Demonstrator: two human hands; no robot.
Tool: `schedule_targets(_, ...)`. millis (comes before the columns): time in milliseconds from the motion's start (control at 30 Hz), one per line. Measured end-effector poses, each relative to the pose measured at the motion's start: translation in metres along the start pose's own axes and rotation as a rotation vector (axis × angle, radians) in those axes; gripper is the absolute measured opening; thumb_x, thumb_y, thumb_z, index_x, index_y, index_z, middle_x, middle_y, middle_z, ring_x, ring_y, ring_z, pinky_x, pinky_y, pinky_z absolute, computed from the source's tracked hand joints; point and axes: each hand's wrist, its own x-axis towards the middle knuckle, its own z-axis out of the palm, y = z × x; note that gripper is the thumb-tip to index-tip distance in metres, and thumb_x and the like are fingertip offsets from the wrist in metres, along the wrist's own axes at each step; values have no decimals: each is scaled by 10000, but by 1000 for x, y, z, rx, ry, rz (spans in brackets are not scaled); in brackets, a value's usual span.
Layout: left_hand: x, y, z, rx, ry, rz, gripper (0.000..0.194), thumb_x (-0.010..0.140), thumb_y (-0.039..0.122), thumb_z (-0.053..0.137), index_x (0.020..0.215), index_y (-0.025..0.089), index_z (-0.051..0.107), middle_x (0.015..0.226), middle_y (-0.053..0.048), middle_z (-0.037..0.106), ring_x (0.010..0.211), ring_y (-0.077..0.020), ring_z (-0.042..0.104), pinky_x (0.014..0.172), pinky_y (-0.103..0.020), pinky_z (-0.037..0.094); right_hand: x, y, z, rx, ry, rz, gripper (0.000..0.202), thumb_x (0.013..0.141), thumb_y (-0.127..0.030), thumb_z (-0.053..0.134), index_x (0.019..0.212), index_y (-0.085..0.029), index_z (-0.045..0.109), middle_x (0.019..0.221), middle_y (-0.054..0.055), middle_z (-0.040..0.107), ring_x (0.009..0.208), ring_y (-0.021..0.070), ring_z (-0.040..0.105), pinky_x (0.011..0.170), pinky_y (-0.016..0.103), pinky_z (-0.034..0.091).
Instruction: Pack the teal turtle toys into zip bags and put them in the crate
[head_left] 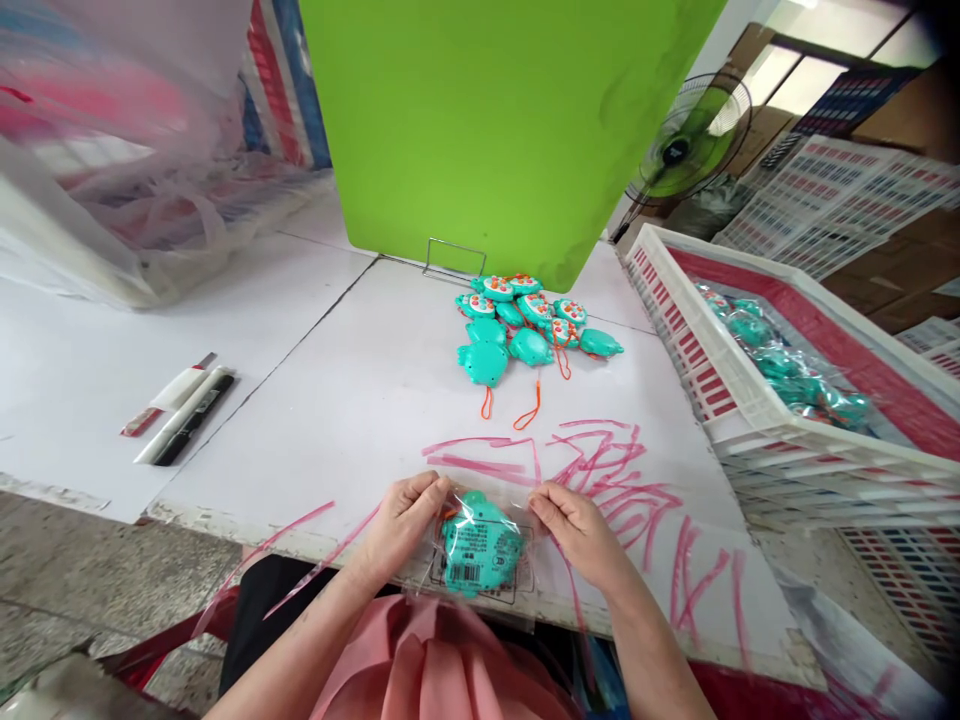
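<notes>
Between my hands is a clear plastic bag (pixel 525 575) with black print and a barcode, and a turquoise animal-shaped toy (pixel 480 545) lies inside it. My left hand (pixel 409 515) pinches the bag's upper left corner, thumb against fingers. On the other side, my right hand (pixel 574 520) pinches the upper right corner. The bag is at the table's front edge. Farther back lies a pile of similar turquoise toys (pixel 531 347), several showing a white underside with coloured dots, some with orange cord loops (pixel 528 408).
A white plastic crate (pixel 686 365) at the right holds bagged toys (pixel 787 365). A green board (pixel 487 130) stands behind the pile, near a wire holder (pixel 454 257). Markers (pixel 187 415) and a cutter knife (pixel 169 395) lie left. A fan (pixel 677 152) stands beyond.
</notes>
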Motion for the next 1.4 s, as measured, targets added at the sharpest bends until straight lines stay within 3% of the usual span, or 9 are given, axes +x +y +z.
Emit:
schedule_targets(100, 0, -1, 1, -12, -1, -5, 446, 885, 505, 530, 604, 165, 463, 599, 18, 497, 579, -105, 448, 575, -230, 363, 0, 1, 1, 61, -1, -5, 346, 974, -465, 448, 787, -186, 531, 600, -33, 537, 576, 115, 495, 578, 229, 391)
schedule_targets(200, 0, -1, 0, -11, 19, 10, 466, 889, 525, 515, 598, 170, 435, 586, 28, 461, 565, -95, 415, 556, -222, 337, -1, 0, 3, 111, -122, 23, 308, 948, -476, 505, 900, -182, 583, 638, -28, 542, 594, 120, 510, 577, 232, 398)
schedule_targets(333, 0, 0, 1, 33, 17, 16, 468, 897, 533, 493, 602, 176, 420, 582, 36, 432, 558, -92, 384, 543, -221, 322, -3, -4, 5, 52, -239, 32, 326, 939, -458, 532, 796, -174, 606, 624, -26, 513, 571, 108, 479, 549, 227, 367)
schedule_targets(500, -1, 3, 4, 246, -17, 69, 422, 928, 483, 452, 683, 153, 548, 662, 6, 529, 646, -119, 479, 613, -228, 374, -2, -5, -11, 65, -194, -5, 321, 949, -448, 525, 793, -175, 584, 600, -33, 506, 560, 102, 467, 546, 226, 351)
schedule_targets(633, -1, 3, 9, 447, -15, 119, 347, 951, 418, 439, 740, 170, 559, 701, 10, 567, 657, -119, 501, 630, -225, 393, -3, -7, -31, 61, -162, -26, 320, 955, -448, 516, 784, -180, 559, 602, -35, 496, 559, 100, 451, 547, 228, 343)
schedule_targets(900, 5, -2, 18, 865, -91, 339, 155, 950, 171, 446, 935, 189, 600, 1023, -43, 633, 971, -175, 582, 891, -299, 466, -11, -9, -48, 10, -115, -25, 349, 962, -447, 501, 733, -185, 518, 599, -40, 456, 564, 102, 411, 549, 242, 324)
schedule_targets(1033, 8, -5, 25, 1172, -95, 320, 200, 950, 144, 435, 1078, 177, 585, 1094, -74, 597, 963, -208, 605, 818, -340, 521, -14, -8, -55, -5, -110, -32, 350, 964, -431, 503, 716, -185, 511, 607, -36, 466, 572, 104, 424, 559, 250, 329)
schedule_targets(1200, 9, 2, 36, 1482, -52, 244, 140, 944, 235, 500, 1048, 175, 573, 1049, -81, 578, 837, -231, 631, 591, -330, 515, -15, -7, -68, 3, -94, -37, 323, 966, -439, 496, 767, -189, 539, 618, -32, 487, 586, 115, 447, 577, 259, 352)
schedule_targets(1400, 11, 3, 39, 1570, -29, 334, 102, 934, 264, 530, 989, 193, 579, 977, -58, 585, 882, -261, 575, 734, -419, 486, -15, -6, -70, -19, -100, -32, 316, 968, -440, 494, 788, -188, 555, 609, -35, 498, 584, 115, 452, 584, 256, 356)
